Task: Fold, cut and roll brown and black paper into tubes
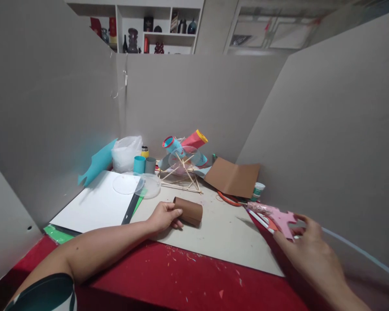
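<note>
My left hand (164,217) is closed around one end of a brown paper tube (189,211) that lies on its side on the grey cardboard mat (227,233). At the right edge of the mat, my right hand (306,246) pinches a pink cut-out paper shape (283,220) between thumb and fingers. Under that shape lie pens and an orange scrap.
Behind the tube stands a stick frame with coloured paper tubes (183,162). A folded brown sheet (235,177), red scissors (228,199), clear round lids (138,183), a white sheet (97,203), a plastic bag (126,151) and small cups (144,165) surround it. Grey partition walls enclose the red table (168,276).
</note>
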